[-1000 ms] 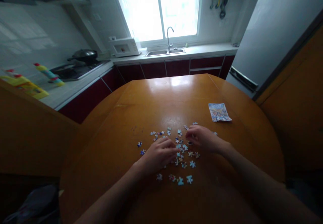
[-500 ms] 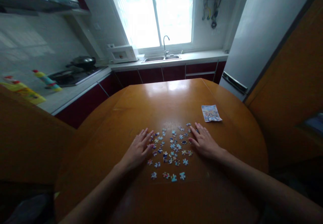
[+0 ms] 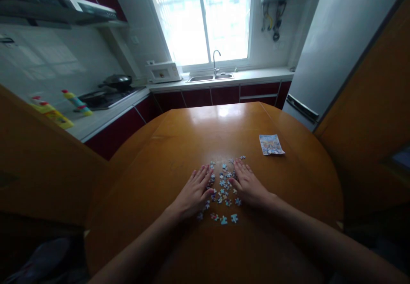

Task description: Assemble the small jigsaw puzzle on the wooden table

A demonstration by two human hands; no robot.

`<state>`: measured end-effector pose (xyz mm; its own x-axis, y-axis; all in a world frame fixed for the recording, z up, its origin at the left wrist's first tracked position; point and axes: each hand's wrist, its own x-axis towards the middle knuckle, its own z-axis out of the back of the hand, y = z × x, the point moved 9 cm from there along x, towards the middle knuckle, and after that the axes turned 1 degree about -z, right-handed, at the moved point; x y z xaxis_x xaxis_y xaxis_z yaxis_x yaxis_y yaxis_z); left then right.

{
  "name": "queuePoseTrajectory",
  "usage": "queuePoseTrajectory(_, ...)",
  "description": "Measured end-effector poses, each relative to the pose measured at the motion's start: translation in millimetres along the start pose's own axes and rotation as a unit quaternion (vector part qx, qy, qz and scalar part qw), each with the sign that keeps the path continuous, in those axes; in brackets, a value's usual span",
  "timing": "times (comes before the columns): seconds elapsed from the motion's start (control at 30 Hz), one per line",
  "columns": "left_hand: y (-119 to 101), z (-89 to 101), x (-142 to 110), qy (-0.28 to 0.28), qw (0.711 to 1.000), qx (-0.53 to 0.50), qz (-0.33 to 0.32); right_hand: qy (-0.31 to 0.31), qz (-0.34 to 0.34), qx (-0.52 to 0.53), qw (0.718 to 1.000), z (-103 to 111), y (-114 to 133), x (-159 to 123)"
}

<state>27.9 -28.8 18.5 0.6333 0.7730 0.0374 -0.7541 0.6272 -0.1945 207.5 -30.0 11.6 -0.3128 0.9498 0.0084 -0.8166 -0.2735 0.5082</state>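
Holds left hand (image 3: 194, 191) flat, fingers outstretched, along the left side of the puzzle pieces (image 3: 222, 182), scattered on the table (image 3: 192, 134). Holds right hand (image 3: 251, 186) likewise flat along their right side, with a printed sheet (image 3: 271, 144) lying beyond.

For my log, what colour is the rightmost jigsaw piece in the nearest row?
The jigsaw piece is light blue; see head view.

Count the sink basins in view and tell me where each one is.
2: a left basin and a right basin, side by side in the far counter below the window, beyond the table with the puzzle pieces. Neither is hidden.
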Motion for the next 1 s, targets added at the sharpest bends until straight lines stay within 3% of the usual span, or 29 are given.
queuePoseTrajectory(0.17, -6.3, 8.3, 40.5, 0.002, 0.999, -0.001, -0.039, 0.002, -0.003, -0.050, 0.999, 14.3, -25.2, 40.6)
queuePoseTrajectory(0.3, -13.4, 3.0, 61.7, 0.024, 0.997, 0.008, -0.077, 0.027, -0.007, -0.074, 0.997, 14.4, -32.6, 47.3)
queuePoseTrajectory(0.57, 6.8, 2.9, 39.1, 0.033, 0.996, 0.008, -0.086, 0.037, 0.045, -0.044, 0.997, 0.2, -17.7, 14.7)
queuePoseTrajectory(0.7, 10.4, 4.3, 44.6, 0.039, 0.994, -0.016, -0.101, 0.018, 0.060, -0.026, 0.998, 5.4, -15.8, 34.7)
queuePoseTrajectory(0.8, 15.6, 3.2, 53.8, 0.042, 0.995, -0.033, -0.080, 0.041, 0.089, -0.032, 0.995, 4.4, -10.0, 49.8)
queuePoseTrajectory(1.0, -7.5, -7.3, 42.8, 0.080, 0.990, -0.066, -0.092, 0.060, 0.131, -0.019, 0.989, -6.8, 2.9, 20.7)
